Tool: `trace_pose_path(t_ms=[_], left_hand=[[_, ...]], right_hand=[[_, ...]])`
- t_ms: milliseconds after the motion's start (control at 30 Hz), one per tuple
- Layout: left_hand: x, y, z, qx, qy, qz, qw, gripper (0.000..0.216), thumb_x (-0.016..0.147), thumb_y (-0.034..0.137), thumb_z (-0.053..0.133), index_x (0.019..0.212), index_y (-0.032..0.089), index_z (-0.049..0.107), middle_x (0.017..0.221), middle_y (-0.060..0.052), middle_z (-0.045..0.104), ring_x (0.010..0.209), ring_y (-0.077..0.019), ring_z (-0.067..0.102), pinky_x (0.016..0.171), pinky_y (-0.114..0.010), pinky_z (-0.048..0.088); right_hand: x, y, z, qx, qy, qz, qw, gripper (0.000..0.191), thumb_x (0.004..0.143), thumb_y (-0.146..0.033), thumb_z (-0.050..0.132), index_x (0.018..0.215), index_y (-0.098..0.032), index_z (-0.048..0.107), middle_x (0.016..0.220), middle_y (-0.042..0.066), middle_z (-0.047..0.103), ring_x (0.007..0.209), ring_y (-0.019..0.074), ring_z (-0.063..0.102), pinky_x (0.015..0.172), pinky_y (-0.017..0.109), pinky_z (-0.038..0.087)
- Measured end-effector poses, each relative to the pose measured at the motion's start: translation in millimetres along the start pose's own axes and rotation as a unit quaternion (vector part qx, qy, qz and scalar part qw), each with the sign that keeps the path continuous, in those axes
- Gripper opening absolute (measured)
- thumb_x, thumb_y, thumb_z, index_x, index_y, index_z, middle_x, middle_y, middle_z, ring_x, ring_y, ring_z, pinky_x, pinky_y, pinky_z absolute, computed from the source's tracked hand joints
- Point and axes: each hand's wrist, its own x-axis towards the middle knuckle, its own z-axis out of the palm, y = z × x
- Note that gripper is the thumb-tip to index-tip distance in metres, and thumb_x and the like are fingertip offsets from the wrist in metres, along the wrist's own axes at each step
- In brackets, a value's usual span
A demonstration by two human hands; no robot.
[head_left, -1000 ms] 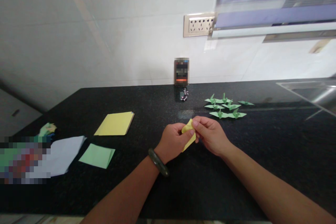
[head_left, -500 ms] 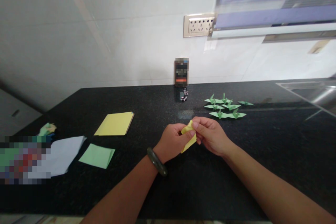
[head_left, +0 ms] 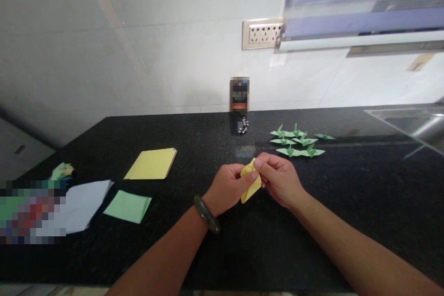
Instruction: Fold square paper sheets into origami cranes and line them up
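Pinching a folded yellow paper (head_left: 250,181) between left hand (head_left: 227,188) and right hand (head_left: 281,180), both clenching on it just above the black countertop (head_left: 350,189), covering most of its folds. Noticing green paper cranes (head_left: 298,141) farther back, overlapping, hard to count.

Pale, glossy tiled wall (head_left: 138,46) at the back, faint reflections across it. Speckled black stone tabletop (head_left: 347,194) below, meeting the foot of the tiles. Cream socket plate (head_left: 262,33) set high in the wall, just beside a metal window frame (head_left: 364,41) with bluish panes at upper right. Steel sink (head_left: 412,120) at the far right end; grey cabinet front (head_left: 17,148) at far left. Soft, even light.
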Motion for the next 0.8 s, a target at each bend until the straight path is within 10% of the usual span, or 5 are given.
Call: trace_pose_path(t_ms=[400, 567, 800], left_hand=[[-0.4, -0.7, 3.0, 0.012, 0.013, -0.058, 0.998, 0.024, 0.072, 0.034, 0.054, 0.065, 0.011, 0.060, 0.054, -0.001, 0.055, 0.046, -0.0091, 0.047, 0.043, -0.020, 0.033], [-0.2, 0.3, 4.1, -0.004, 0.025, -0.083, 0.996, 0.023, 0.069, 0.034, 0.058, 0.062, 0.011, 0.059, 0.053, 0.000, 0.055, 0.044, -0.0087, 0.046, 0.042, -0.020, 0.033], [-0.2, 0.4, 3.3, -0.014, 0.032, -0.059, 0.998, 0.027, 0.072, 0.037, 0.055, 0.064, 0.012, 0.059, 0.052, 0.001, 0.054, 0.044, -0.0075, 0.044, 0.041, -0.019, 0.030]], right_hand=[[-1.2, 0.4, -0.1, -0.145, 0.099, -0.066, 0.982, 0.024, 0.077, -0.030, 0.058, 0.057, -0.017, 0.053, 0.049, -0.005, 0.045, 0.044, 0.0073, 0.040, 0.044, 0.021, 0.032], [5.3, -0.6, -3.3, -0.041, 0.108, -0.028, 0.993, 0.030, 0.079, -0.042, 0.053, 0.067, -0.016, 0.060, 0.048, -0.004, 0.043, 0.041, 0.0071, 0.038, 0.038, 0.020, 0.031], [3.1, -3.6, -4.4, -0.083, -0.027, 0.075, 0.993, 0.020, 0.063, -0.032, 0.070, 0.065, -0.015, 0.060, 0.056, -0.003, 0.054, 0.042, 0.0051, 0.039, 0.038, 0.019, 0.028]])
